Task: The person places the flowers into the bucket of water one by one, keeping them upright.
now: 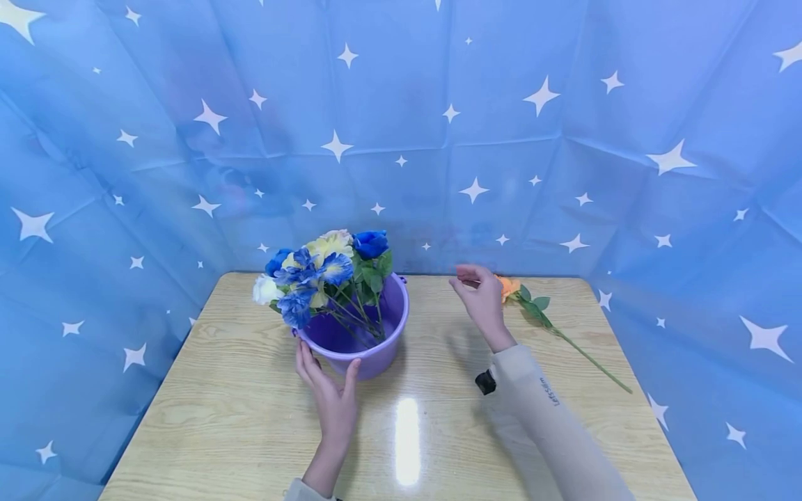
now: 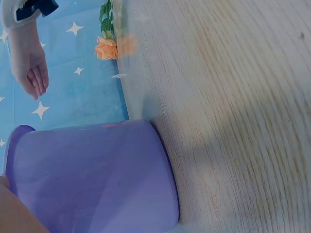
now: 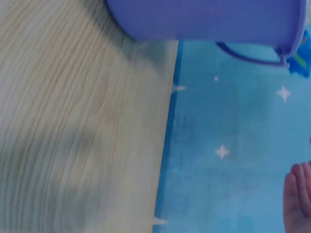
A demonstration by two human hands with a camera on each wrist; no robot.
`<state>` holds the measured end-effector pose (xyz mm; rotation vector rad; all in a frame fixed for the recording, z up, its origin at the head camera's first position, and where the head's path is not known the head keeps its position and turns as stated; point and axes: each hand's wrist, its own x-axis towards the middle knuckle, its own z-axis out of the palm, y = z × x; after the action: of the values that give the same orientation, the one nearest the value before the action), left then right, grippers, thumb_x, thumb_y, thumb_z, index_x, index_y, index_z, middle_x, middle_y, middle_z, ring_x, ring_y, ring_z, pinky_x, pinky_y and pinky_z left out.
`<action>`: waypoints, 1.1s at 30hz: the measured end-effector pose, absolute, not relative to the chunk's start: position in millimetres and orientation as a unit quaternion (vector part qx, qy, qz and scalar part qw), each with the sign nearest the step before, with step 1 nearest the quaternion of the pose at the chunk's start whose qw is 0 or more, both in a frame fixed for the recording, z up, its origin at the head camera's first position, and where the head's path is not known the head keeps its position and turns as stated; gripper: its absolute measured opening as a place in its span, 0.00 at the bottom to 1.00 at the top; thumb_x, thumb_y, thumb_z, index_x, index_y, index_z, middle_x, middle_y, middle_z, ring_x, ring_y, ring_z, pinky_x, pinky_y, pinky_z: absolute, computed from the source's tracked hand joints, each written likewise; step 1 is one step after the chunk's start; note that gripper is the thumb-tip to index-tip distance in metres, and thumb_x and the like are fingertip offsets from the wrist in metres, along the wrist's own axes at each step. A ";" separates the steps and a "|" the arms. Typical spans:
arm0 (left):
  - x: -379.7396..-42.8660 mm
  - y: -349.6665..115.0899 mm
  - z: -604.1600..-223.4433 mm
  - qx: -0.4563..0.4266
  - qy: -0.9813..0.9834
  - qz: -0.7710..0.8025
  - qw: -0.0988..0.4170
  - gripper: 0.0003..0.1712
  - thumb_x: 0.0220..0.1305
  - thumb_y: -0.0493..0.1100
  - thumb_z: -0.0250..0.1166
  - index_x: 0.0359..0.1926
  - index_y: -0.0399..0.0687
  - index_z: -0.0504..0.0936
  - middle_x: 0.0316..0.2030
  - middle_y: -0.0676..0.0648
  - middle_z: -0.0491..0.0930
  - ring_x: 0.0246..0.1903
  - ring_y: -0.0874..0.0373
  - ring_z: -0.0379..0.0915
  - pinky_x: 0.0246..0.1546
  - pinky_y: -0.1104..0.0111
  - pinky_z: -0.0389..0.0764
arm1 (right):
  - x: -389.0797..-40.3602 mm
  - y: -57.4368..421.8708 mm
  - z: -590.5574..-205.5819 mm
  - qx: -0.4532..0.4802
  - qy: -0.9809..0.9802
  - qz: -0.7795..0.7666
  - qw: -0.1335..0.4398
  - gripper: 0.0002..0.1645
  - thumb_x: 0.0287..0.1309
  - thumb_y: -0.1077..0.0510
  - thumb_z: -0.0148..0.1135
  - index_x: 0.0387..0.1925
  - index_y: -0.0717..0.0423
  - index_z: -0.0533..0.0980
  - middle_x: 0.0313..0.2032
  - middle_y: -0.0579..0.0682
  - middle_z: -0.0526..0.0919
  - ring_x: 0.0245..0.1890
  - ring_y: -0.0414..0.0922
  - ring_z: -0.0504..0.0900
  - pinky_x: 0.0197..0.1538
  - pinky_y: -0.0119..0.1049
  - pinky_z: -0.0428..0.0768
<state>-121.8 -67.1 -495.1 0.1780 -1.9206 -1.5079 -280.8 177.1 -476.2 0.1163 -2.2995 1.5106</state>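
Note:
A purple bucket (image 1: 370, 362) stands on the table with several artificial flowers in it, among them a blue-and-yellow flower (image 1: 335, 269), a blue rose (image 1: 371, 244) and a white flower (image 1: 266, 289). My left hand (image 1: 332, 403) rests against the bucket's near left side, fingers along the wall and thumb spread on the front. Part of that hand shows near the rim in the left wrist view. To the bucket's right, my right hand (image 1: 482, 303) hovers over the table, fingers loosely bent, nothing in them. Just beyond it lies an orange rose (image 1: 509, 287) with leaves and a long green stem.
The wooden table (image 1: 219, 403) ends in a back edge close behind the bucket. A blue cloth (image 1: 407, 90) with white stars hangs behind and along both sides. A thin purple handle (image 3: 248, 59) hangs from the bucket's rim.

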 end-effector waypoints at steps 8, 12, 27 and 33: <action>-121.2 -68.2 -494.8 0.058 -0.738 -0.576 0.345 0.54 0.58 0.29 0.69 0.75 0.27 0.43 0.75 0.30 0.42 0.75 0.32 0.41 0.76 0.45 0.47 | -279.5 213.0 -484.1 0.001 -0.808 0.548 0.217 0.16 0.58 0.63 0.70 0.48 0.63 0.82 0.44 0.63 0.85 0.41 0.43 0.83 0.45 0.20 0.83; -121.0 -68.9 -494.2 0.058 -0.738 -0.578 0.344 0.54 0.58 0.30 0.69 0.75 0.26 0.43 0.74 0.28 0.42 0.75 0.31 0.41 0.75 0.44 0.47 | -277.8 229.6 -486.2 -0.026 -0.804 0.552 0.220 0.17 0.59 0.62 0.69 0.50 0.64 0.81 0.45 0.63 0.85 0.38 0.33 0.80 0.43 0.13 0.80; -122.2 -68.6 -493.7 0.062 -0.736 -0.580 0.343 0.54 0.57 0.30 0.70 0.74 0.25 0.45 0.74 0.28 0.43 0.75 0.32 0.42 0.75 0.42 0.48 | -263.2 296.9 -507.8 -0.110 -0.818 0.515 0.231 0.19 0.62 0.58 0.67 0.52 0.63 0.80 0.46 0.59 0.84 0.36 0.21 0.77 0.43 0.11 0.78; -121.9 -69.3 -493.4 0.061 -0.737 -0.577 0.346 0.53 0.56 0.30 0.70 0.74 0.25 0.45 0.73 0.26 0.44 0.74 0.31 0.43 0.75 0.42 0.49 | -255.3 320.2 -519.3 -0.146 -0.823 0.497 0.232 0.20 0.61 0.55 0.68 0.52 0.61 0.81 0.46 0.58 0.85 0.34 0.20 0.77 0.41 0.10 0.78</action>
<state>-121.9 -69.3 -493.4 0.1575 -1.9132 -1.4971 -255.3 320.2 -519.3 -0.4020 -2.2624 1.3652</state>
